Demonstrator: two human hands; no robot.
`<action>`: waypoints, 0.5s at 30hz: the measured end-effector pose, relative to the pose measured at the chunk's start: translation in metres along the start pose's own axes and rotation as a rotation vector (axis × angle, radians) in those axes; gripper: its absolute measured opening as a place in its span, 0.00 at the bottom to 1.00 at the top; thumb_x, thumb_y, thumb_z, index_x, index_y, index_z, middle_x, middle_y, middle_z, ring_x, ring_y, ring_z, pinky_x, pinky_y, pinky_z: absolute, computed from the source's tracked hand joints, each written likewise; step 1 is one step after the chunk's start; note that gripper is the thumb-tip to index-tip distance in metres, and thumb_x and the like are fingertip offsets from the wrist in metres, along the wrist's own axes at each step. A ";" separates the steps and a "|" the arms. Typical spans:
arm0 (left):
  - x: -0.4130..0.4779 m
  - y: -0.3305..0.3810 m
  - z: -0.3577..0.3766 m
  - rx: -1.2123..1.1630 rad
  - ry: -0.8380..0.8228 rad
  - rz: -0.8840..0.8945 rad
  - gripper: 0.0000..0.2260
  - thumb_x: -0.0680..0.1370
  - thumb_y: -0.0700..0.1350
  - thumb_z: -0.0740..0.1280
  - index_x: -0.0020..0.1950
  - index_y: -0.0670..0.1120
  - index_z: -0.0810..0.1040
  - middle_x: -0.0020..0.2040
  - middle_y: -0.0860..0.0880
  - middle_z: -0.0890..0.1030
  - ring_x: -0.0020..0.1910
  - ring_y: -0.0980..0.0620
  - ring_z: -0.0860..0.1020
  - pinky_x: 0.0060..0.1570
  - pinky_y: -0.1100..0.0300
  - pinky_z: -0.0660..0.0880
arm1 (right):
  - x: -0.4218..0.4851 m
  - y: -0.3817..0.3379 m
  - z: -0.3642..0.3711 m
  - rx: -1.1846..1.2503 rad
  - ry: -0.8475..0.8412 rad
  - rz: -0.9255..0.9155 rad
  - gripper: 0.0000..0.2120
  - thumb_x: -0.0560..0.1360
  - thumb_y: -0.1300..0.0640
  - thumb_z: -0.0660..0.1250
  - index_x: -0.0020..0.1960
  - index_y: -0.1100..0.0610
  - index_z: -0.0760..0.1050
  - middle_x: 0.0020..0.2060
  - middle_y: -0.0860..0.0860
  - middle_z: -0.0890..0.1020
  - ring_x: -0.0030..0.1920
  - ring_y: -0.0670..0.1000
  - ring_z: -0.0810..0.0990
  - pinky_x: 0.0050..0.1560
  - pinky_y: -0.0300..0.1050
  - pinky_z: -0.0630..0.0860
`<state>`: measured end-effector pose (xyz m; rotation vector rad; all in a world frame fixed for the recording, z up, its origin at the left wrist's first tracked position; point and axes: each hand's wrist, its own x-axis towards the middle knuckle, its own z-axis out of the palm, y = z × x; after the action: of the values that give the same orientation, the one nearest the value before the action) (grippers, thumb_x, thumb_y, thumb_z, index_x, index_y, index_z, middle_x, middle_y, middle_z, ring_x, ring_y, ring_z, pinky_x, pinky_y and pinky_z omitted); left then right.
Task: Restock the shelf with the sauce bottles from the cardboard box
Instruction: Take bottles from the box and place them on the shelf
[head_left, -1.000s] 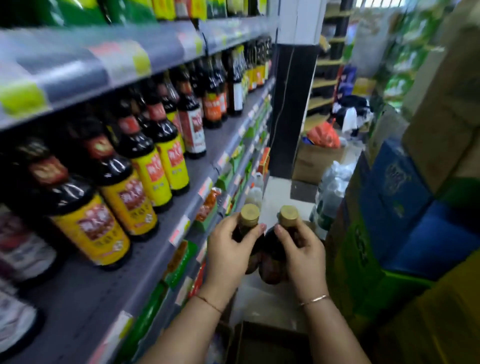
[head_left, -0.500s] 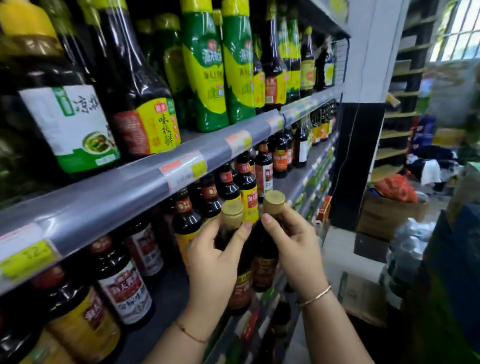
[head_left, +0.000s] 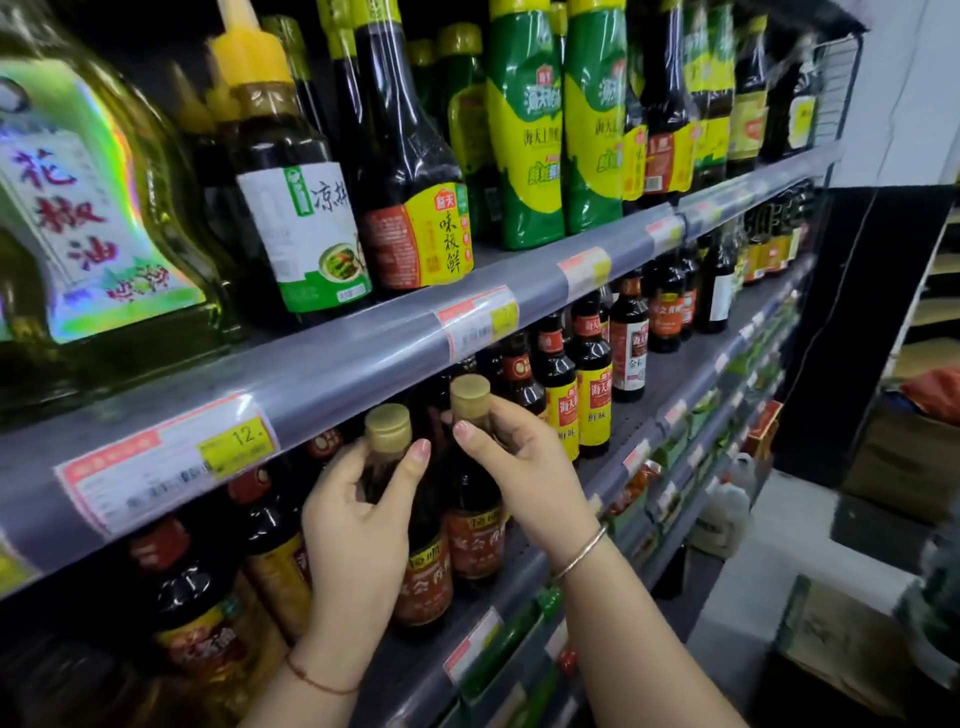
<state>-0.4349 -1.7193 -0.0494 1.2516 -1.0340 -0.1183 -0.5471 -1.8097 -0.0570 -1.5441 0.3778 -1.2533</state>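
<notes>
My left hand (head_left: 358, 525) grips a dark sauce bottle (head_left: 423, 582) with a gold cap and red label by its neck. My right hand (head_left: 524, 473) grips a second matching sauce bottle (head_left: 475, 535) by its neck. Both bottles stand upright side by side at the front edge of the middle shelf (head_left: 670, 369), just under the upper shelf's price rail (head_left: 337, 379). Whether their bases touch the shelf is hidden. The cardboard box is out of view.
Dark soy bottles with yellow labels (head_left: 592, 395) stand right of the held pair, and red-capped bottles (head_left: 192, 587) crowd the left. Green and dark bottles (head_left: 535, 130) fill the upper shelf. Boxes (head_left: 831, 639) sit on the aisle floor at right.
Both hands have lifted the two bottles from low in the aisle up to the middle shelf and moved them in under the price rail.
</notes>
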 end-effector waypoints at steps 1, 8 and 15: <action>0.001 -0.002 -0.003 0.002 0.012 0.001 0.07 0.71 0.51 0.72 0.48 0.57 0.82 0.48 0.55 0.85 0.51 0.56 0.81 0.56 0.56 0.75 | 0.002 0.001 0.004 0.020 -0.019 0.006 0.11 0.75 0.61 0.66 0.57 0.56 0.78 0.53 0.53 0.83 0.57 0.49 0.80 0.60 0.44 0.75; -0.003 -0.007 -0.014 0.026 0.063 -0.019 0.06 0.71 0.49 0.72 0.47 0.59 0.81 0.49 0.54 0.84 0.52 0.55 0.81 0.55 0.56 0.75 | 0.007 0.016 0.017 0.132 -0.077 0.073 0.13 0.75 0.64 0.66 0.58 0.59 0.77 0.54 0.55 0.83 0.56 0.47 0.80 0.57 0.39 0.75; -0.006 -0.010 -0.020 0.049 0.099 -0.061 0.06 0.73 0.47 0.71 0.48 0.56 0.81 0.47 0.53 0.84 0.49 0.56 0.81 0.50 0.62 0.74 | 0.013 0.019 0.022 0.112 -0.139 0.103 0.15 0.74 0.64 0.67 0.60 0.63 0.74 0.55 0.60 0.82 0.56 0.52 0.80 0.58 0.40 0.75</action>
<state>-0.4203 -1.7049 -0.0602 1.3209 -0.9182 -0.0776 -0.5163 -1.8156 -0.0643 -1.4879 0.2881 -1.0636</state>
